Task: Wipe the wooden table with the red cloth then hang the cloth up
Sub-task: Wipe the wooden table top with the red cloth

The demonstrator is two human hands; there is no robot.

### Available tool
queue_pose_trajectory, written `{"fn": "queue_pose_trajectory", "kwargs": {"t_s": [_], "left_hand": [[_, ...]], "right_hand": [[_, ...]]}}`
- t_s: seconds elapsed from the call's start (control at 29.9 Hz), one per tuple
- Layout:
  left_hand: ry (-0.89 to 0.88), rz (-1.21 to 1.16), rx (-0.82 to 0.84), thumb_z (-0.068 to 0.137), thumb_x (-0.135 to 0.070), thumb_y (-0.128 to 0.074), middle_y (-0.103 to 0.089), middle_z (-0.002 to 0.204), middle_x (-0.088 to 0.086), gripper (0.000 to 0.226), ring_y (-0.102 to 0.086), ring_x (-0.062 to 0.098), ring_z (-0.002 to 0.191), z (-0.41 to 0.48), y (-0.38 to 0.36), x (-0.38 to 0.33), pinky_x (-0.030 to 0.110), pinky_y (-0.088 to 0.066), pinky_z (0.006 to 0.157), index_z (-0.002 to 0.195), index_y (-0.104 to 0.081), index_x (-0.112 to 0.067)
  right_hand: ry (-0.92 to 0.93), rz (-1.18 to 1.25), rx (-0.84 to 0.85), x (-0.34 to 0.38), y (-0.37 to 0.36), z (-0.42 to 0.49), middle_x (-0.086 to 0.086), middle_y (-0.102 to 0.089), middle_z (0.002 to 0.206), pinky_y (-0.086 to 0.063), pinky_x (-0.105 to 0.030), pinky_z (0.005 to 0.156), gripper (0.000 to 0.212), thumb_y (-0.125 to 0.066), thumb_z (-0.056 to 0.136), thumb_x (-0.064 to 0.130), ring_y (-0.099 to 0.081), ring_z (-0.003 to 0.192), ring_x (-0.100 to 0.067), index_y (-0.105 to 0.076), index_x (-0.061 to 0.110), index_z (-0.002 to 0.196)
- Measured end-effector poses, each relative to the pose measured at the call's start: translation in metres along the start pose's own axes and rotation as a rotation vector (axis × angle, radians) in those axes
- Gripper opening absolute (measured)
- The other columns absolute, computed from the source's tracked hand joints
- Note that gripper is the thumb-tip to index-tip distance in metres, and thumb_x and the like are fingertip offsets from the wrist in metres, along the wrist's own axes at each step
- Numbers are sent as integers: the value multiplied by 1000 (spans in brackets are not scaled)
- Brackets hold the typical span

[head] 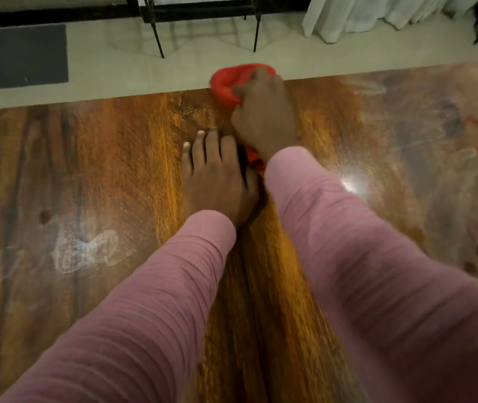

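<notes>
My right hand grips a bunched red cloth at the far edge of the wooden table. Part of the cloth pokes out past the edge, and a red bit shows under my wrist. My left hand lies flat on the wood just left of my right wrist, fingers straight and pointing away from me. Both arms wear pink sleeves. A whitish smear marks the table at the left, and hazy streaks cover its right side.
Beyond the table's far edge lies a pale tiled floor. Thin black metal legs stand on it, a dark mat lies at the far left, and white curtains hang at the top right.
</notes>
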State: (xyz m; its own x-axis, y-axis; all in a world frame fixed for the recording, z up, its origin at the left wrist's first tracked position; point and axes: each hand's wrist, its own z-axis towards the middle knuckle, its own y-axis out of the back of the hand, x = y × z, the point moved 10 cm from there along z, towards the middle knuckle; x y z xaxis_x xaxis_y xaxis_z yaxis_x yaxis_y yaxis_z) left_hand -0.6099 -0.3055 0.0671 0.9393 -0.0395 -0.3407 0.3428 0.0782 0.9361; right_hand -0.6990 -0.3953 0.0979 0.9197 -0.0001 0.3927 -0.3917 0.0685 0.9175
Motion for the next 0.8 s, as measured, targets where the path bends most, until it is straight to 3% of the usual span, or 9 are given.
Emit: {"fn": "queue_pose_trajectory", "kwargs": {"t_s": [0.07, 0.13, 0.27, 0.33, 0.43, 0.6, 0.67, 0.74, 0.8], "left_hand": [[-6, -11, -3, 87, -33, -44, -43, 144, 17, 44, -32, 33, 139, 0, 1, 1, 48, -17, 118, 121, -49, -7], [-19, -8, -12, 87, -31, -44, -43, 145, 15, 43, -31, 32, 139, 0, 2, 2, 48, -17, 118, 122, -49, -7], [-33, -9, -25, 88, -30, -43, -44, 143, 15, 43, -32, 33, 138, -1, 3, -1, 50, -19, 117, 125, -47, -8], [-40, 15, -32, 87, -31, -42, -45, 141, 15, 44, -34, 34, 136, 0, 3, -2, 51, -21, 116, 123, -48, -8], [-36, 16, -34, 86, -32, -41, -45, 140, 16, 45, -34, 35, 135, 0, 2, -3, 53, -21, 115, 124, -47, -8], [-43, 46, -44, 86, -30, -43, -47, 137, 17, 44, -36, 36, 133, -1, 5, -6, 53, -22, 114, 123, -47, -7], [-62, 62, -47, 88, -30, -43, -48, 136, 18, 42, -38, 36, 131, -2, 5, -8, 53, -24, 113, 122, -47, -7], [-78, 80, -53, 89, -29, -42, -48, 135, 18, 41, -40, 37, 129, -3, 6, -9, 54, -26, 111, 122, -47, -6], [-90, 89, -67, 90, -28, -41, -49, 133, 19, 40, -42, 37, 126, -5, 5, -12, 54, -28, 110, 122, -47, -6]], "right_hand": [[158, -12, 32, 18, -9, -6, -6, -47, 131, -39, -37, 101, 37, -50, 88, 18, -40, 122, -27, -63, 24, 122], [160, -10, 14, -6, -3, -5, -7, -48, 130, -40, -39, 100, 38, -48, 88, 18, -41, 121, -28, -64, 26, 123], [-217, -49, -101, -121, 44, 6, -8, -43, 138, -38, -44, 106, 39, -45, 90, 19, -44, 125, -30, -61, 26, 125], [-310, -88, -120, -147, 56, 7, -10, -43, 140, -37, -45, 107, 37, -44, 91, 19, -42, 127, -33, -61, 22, 124], [-269, -20, -114, -127, 48, -2, -8, -40, 141, -36, -45, 108, 38, -46, 91, 19, -39, 129, -31, -61, 24, 125], [58, -44, -56, -70, 27, -37, -4, -49, 123, -36, -36, 94, 38, -48, 91, 18, -41, 115, -25, -61, 27, 126], [109, -50, -26, -75, 29, -43, -4, -48, 124, -36, -37, 96, 38, -48, 93, 19, -40, 116, -25, -59, 26, 128], [38, -62, -38, -103, 40, -42, -4, -48, 128, -37, -39, 101, 39, -47, 93, 18, -40, 121, -26, -59, 26, 129], [-150, -59, -110, -146, 60, -40, -8, -47, 134, -39, -40, 103, 40, -46, 93, 15, -44, 123, -28, -59, 27, 129]]}}
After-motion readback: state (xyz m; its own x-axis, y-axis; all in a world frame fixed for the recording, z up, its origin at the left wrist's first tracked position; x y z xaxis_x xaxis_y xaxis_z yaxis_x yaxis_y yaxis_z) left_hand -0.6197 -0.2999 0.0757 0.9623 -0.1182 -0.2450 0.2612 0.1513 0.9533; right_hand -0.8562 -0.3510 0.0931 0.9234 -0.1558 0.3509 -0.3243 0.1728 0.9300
